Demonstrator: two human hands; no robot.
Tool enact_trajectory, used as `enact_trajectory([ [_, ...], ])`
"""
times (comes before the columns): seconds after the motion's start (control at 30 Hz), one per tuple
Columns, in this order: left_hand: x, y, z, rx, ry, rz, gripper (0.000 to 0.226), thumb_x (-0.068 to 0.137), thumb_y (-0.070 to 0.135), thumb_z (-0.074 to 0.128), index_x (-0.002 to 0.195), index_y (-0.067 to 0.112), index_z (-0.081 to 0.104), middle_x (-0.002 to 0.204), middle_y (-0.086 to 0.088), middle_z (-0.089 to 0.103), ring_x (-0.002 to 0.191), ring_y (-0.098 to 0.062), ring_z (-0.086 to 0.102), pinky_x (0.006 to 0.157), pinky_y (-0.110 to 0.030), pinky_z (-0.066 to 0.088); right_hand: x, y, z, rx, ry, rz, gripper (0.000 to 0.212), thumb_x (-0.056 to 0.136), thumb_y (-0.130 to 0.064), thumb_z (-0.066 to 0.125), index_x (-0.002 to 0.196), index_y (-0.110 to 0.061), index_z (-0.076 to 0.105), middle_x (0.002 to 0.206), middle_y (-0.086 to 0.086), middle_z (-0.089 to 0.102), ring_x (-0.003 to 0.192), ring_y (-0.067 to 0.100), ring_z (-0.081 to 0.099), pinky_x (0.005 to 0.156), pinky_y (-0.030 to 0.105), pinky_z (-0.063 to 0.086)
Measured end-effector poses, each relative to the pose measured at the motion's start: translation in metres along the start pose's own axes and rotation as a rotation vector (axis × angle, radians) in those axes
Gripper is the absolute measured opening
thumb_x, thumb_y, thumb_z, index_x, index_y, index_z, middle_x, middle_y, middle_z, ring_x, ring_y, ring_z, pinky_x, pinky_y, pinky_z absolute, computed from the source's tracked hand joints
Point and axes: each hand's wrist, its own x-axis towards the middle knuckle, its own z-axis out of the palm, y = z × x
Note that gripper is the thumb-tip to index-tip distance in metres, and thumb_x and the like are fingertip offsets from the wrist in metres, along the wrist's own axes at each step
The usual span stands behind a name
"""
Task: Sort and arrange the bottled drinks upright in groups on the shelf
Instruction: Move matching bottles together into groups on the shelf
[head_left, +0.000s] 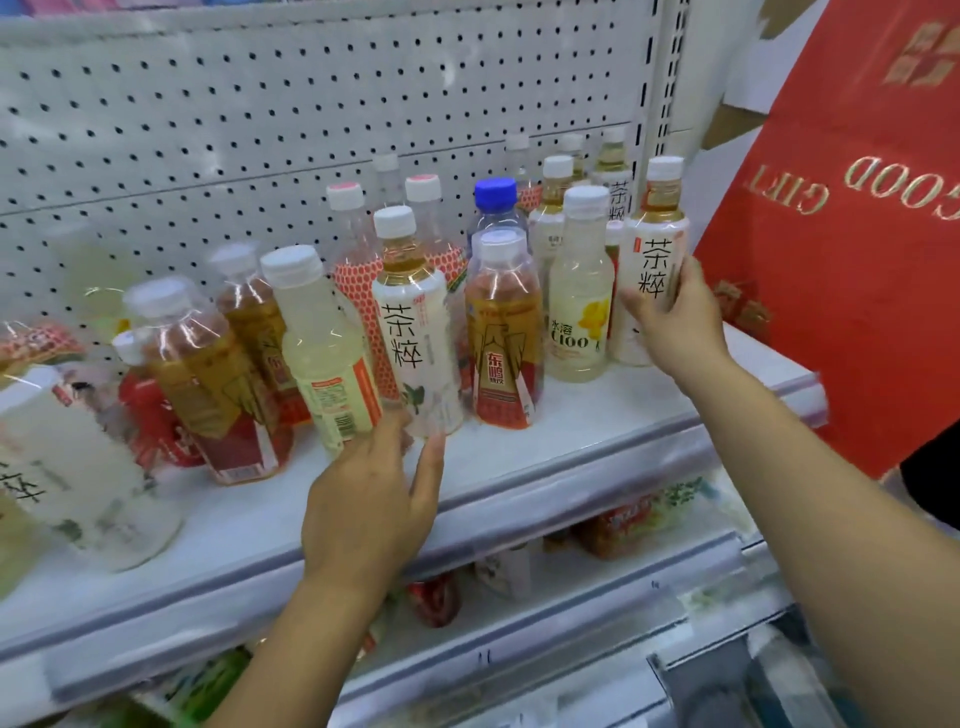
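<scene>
While the right hand (672, 319) curls round a white tea bottle (655, 244) on the shelf (519, 452), the left hand (366, 499) is spread open. Its fingers (389, 441) touch a pale bottle's (322, 358) foot.

Bare left hand (363, 499) and bare right hand (670, 312); both forearms uncovered as far as they show.

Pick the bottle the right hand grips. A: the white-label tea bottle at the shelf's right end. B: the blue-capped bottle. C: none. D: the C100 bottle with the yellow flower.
A: the right hand curls its fingers round the white-label tea bottle at the right end of the shelf.
</scene>
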Motion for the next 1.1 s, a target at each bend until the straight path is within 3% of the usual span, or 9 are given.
enact_trajectory([
  [0.1, 0.000, -0.001, 0.002, 0.028, 0.009, 0.036, 0.038, 0.095, 0.042, 0.054, 0.116, 0.012, 0.065, 0.088, -0.001, 0.075, 0.076, -0.024, 0.071, 0.051, -0.034, 0.052, 0.014, 0.004, 0.004, -0.100, 0.002, 0.020, 0.054, 0.095, -0.024, 0.068, 0.144, -0.017, 0.045, 0.138, 0.001, 0.058, 0.125, 0.019, 0.056, 0.101, 0.034, 0.045],
  [0.17, -0.002, -0.001, 0.001, -0.023, 0.051, 0.053, 0.036, 0.096, 0.042, 0.053, 0.111, 0.013, 0.068, 0.088, 0.002, 0.074, 0.074, -0.020, 0.071, 0.053, -0.030, 0.051, 0.011, 0.005, 0.005, -0.184, 0.152, -0.023, 0.048, 0.097, -0.027, 0.065, 0.138, -0.008, 0.049, 0.139, 0.012, 0.051, 0.130, 0.030, 0.050, 0.103, 0.034, 0.040],
  [0.27, 0.004, 0.012, -0.010, -0.267, 0.164, 0.059, 0.030, 0.098, 0.036, 0.054, 0.106, 0.012, 0.069, 0.092, 0.003, 0.072, 0.073, -0.013, 0.067, 0.058, -0.029, 0.057, -0.008, -0.008, 0.005, -0.125, 0.401, -0.297, 0.038, 0.096, -0.035, 0.061, 0.122, -0.007, 0.058, 0.123, 0.009, 0.054, 0.113, 0.031, 0.056, 0.098, 0.039, 0.048],
  [0.4, 0.044, 0.052, -0.037, -0.368, 0.307, 0.232, 0.014, 0.099, 0.019, 0.061, 0.100, 0.008, 0.070, 0.088, 0.003, 0.067, 0.074, -0.010, 0.060, 0.066, -0.019, 0.049, -0.007, -0.050, 0.011, -0.071, 0.133, -0.432, 0.031, 0.098, -0.035, 0.063, 0.122, -0.015, 0.062, 0.118, -0.001, 0.061, 0.101, 0.013, 0.060, 0.084, 0.019, 0.052],
  [0.5, 0.090, 0.072, -0.051, -0.331, 0.311, 0.278, 0.010, 0.098, 0.017, 0.064, 0.097, 0.009, 0.070, 0.088, -0.001, 0.065, 0.079, -0.016, 0.058, 0.069, -0.024, 0.046, 0.006, -0.069, 0.019, -0.164, -0.106, -0.397, 0.050, 0.097, -0.043, 0.062, 0.143, -0.027, 0.050, 0.147, -0.001, 0.052, 0.132, 0.019, 0.050, 0.105, 0.035, 0.046],
  [0.73, 0.202, 0.103, -0.058, -0.292, -0.101, 0.154, 0.025, 0.096, 0.034, 0.064, 0.115, 0.019, 0.068, 0.107, 0.004, 0.067, 0.099, -0.014, 0.061, 0.090, -0.033, 0.050, -0.013, -0.060, 0.007, -0.091, -0.064, -0.312, 0.043, 0.095, -0.033, 0.069, 0.133, -0.038, 0.048, 0.126, 0.001, 0.067, 0.111, 0.023, 0.063, 0.091, 0.042, 0.054],
  [0.83, 0.245, 0.122, -0.048, -0.152, -0.306, 0.170, 0.046, 0.095, 0.039, 0.065, 0.137, 0.020, 0.057, 0.132, -0.003, 0.061, 0.113, -0.021, 0.060, 0.096, -0.036, 0.049, -0.025, -0.050, -0.007, -0.043, -0.008, -0.290, 0.045, 0.093, -0.031, 0.071, 0.131, -0.039, 0.046, 0.116, 0.000, 0.069, 0.102, 0.020, 0.066, 0.079, 0.031, 0.054],
  [1.0, 0.283, 0.141, -0.016, -0.069, -0.529, 0.181, 0.062, 0.093, 0.033, 0.070, 0.148, 0.018, 0.046, 0.145, -0.008, 0.053, 0.114, -0.022, 0.058, 0.084, -0.030, 0.043, -0.041, -0.039, -0.026, 0.003, 0.037, -0.250, 0.046, 0.093, -0.028, 0.072, 0.130, -0.035, 0.047, 0.111, -0.003, 0.069, 0.098, 0.018, 0.067, 0.086, 0.044, 0.059],
  [1.1, 0.289, 0.142, 0.003, -0.077, -0.520, 0.179, 0.060, 0.089, 0.032, 0.075, 0.142, 0.015, 0.053, 0.139, -0.010, 0.058, 0.111, -0.025, 0.060, 0.083, -0.030, 0.047, -0.049, -0.031, -0.037, 0.057, 0.075, -0.227, 0.045, 0.091, -0.019, 0.075, 0.123, -0.036, 0.049, 0.104, -0.014, 0.068, 0.097, 0.008, 0.068, 0.082, 0.025, 0.059],
])
